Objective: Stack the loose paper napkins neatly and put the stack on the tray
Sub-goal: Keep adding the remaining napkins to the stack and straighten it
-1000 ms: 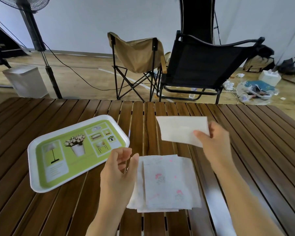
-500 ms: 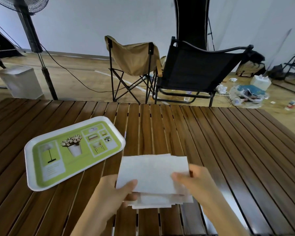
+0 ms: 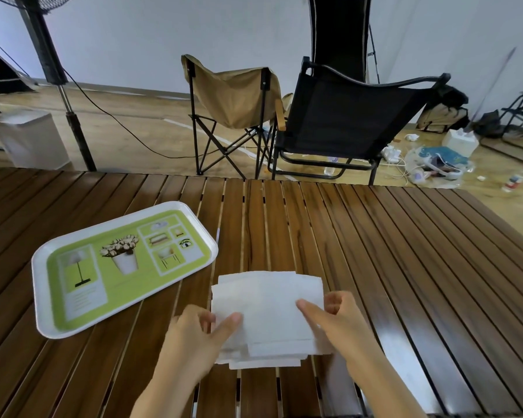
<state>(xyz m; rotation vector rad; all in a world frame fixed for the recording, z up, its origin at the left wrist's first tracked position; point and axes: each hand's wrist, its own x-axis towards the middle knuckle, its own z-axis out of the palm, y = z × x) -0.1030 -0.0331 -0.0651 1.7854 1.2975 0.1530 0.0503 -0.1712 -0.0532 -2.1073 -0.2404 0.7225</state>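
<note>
left hand (image 3: 194,339) pinches napkin stack (image 3: 269,315) left edge | right hand (image 3: 338,321) pinches right edge | tray (image 3: 43,297) left on surface (image 3: 405,267)

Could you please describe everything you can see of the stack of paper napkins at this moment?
The stack of paper napkins is white, thin and soft-looking, several rectangular sheets lying flat on the slatted wooden table, right of the green tray and apart from it. The edges are not yet flush: offset layers show at the near and far sides. The left hand pinches its left edge, thumb on top; the right hand holds its right edge.
</note>
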